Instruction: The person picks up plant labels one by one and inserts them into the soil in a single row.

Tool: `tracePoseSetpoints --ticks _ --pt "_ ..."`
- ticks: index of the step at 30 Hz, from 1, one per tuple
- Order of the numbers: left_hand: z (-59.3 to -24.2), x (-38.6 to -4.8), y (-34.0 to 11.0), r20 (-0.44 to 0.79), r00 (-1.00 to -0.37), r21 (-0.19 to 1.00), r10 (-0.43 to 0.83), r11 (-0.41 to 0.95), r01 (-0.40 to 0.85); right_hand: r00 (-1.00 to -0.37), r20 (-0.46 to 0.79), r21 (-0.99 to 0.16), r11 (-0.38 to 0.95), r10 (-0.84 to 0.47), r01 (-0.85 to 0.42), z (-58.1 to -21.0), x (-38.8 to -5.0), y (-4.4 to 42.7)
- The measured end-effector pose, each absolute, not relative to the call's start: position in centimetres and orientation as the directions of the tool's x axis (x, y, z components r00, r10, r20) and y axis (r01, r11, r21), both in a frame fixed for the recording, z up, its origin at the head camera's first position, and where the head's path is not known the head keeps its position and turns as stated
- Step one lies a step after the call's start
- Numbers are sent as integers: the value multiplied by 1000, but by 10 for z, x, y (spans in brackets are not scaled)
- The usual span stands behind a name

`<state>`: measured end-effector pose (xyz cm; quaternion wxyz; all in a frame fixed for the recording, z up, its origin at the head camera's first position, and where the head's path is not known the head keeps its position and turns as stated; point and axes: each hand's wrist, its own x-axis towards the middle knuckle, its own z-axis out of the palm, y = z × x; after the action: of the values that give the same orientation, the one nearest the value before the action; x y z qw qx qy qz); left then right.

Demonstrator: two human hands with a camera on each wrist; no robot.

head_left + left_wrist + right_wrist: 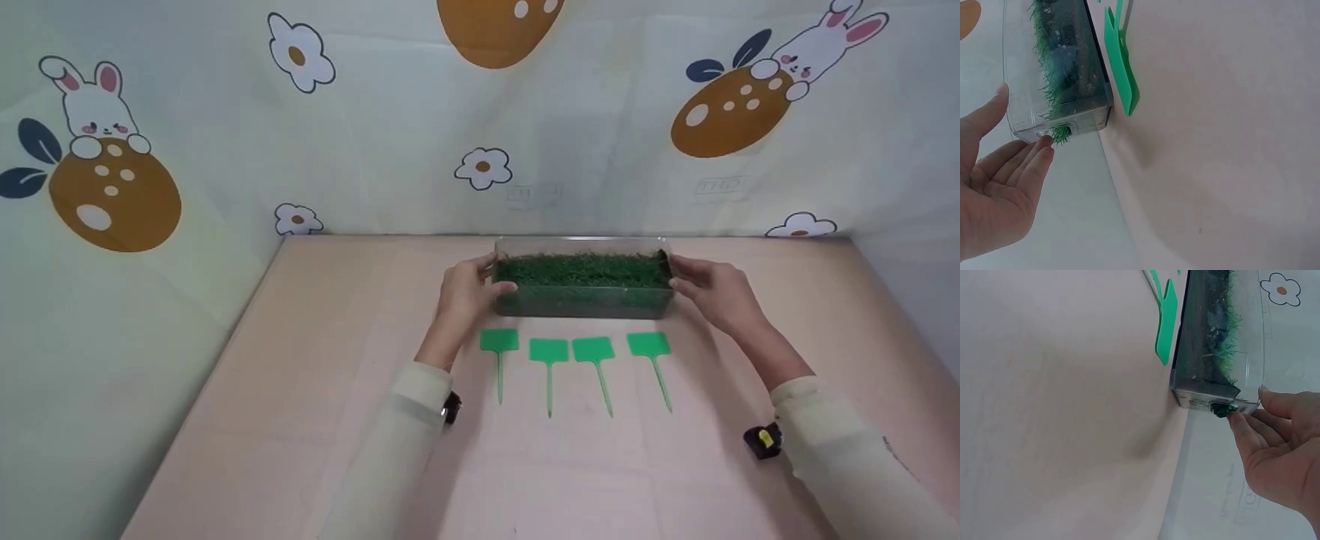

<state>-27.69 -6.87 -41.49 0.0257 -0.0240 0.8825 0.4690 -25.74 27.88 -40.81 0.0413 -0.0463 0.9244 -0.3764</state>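
A clear plastic box (585, 304) with green artificial grass (585, 270) inside stands lengthwise across the back of the table. At its left end my left hand (459, 300) grips it; the left wrist view shows the fingertips at an opening in the end wall and the thumb by the rim. My right hand (724, 296) holds the other end, thumb on the rim and fingers against the end wall in the right wrist view. In front of the box lie several green T-shaped tags (549, 350), stems towards me.
The pink table (337, 360) meets a patterned cloth backdrop (390, 135) just behind the box. Another stretch of cloth rises along the table's left side. Black wrist devices (763, 441) are strapped at both sleeves.
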Motion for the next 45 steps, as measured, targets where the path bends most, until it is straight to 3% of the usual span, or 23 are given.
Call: tracePoseSetpoints --ticks 18,37,45 --pt "-412 -277 -71 -96 -995 827 -6 555 -83 -982 71 -610 771 -177 -183 -418 -257 288" --pt "-413 -277 -71 -89 -996 825 -13 560 -81 -987 4 -572 810 -159 -133 -412 -258 285" --pt "-412 -277 -72 -73 -997 797 -6 601 -62 -972 200 -442 874 -124 -203 -391 -246 266"
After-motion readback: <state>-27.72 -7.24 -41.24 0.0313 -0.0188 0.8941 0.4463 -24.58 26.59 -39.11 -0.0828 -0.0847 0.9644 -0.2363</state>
